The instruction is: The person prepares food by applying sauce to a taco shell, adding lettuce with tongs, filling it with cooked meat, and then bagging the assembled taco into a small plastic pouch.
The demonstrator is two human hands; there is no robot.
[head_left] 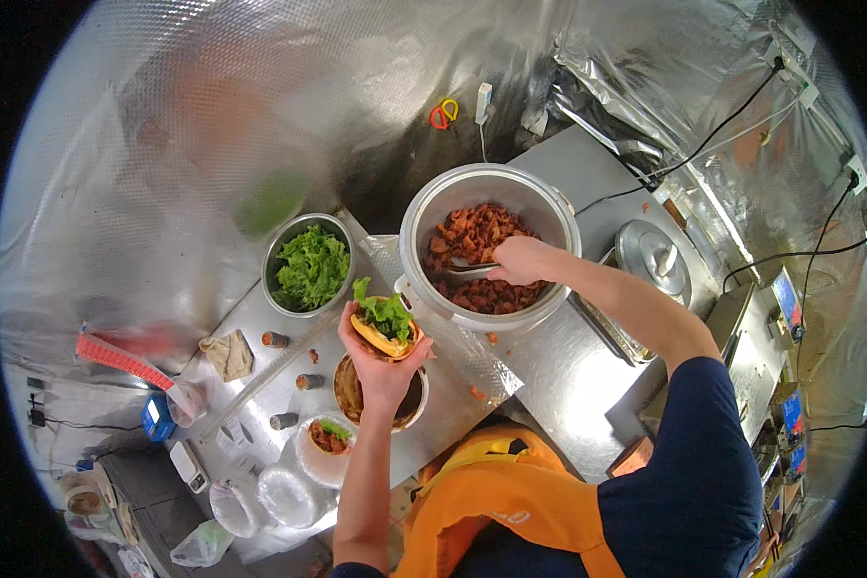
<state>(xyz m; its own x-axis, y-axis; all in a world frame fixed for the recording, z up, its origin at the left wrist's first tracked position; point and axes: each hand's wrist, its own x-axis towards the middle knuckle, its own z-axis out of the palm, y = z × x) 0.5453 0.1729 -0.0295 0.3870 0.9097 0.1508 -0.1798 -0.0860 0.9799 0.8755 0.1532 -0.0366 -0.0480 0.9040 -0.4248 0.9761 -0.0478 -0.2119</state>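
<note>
My left hand [385, 374] is wrapped round an opened bun [383, 343] with green lettuce [387, 313] sticking out of it. It holds the bun above a bowl of brown sauce [414, 397], which my hand and wrist partly cover. My right hand [522, 262] reaches into a large white pot [411, 241], closed on metal tongs [467, 273]. The tips of the tongs are down in the reddish-brown chopped meat [480, 229]. Left of the pot stands a steel bowl [272, 289] heaped with lettuce leaves.
Several small shakers [308, 381] and a folded cloth [227, 355] lie on the left counter. A filled bun in a plastic wrapper [326, 438] sits by clear containers [284, 496]. Right of the pot is a lidded metal container [653, 260]. Black cables [722, 125] run along the right wall.
</note>
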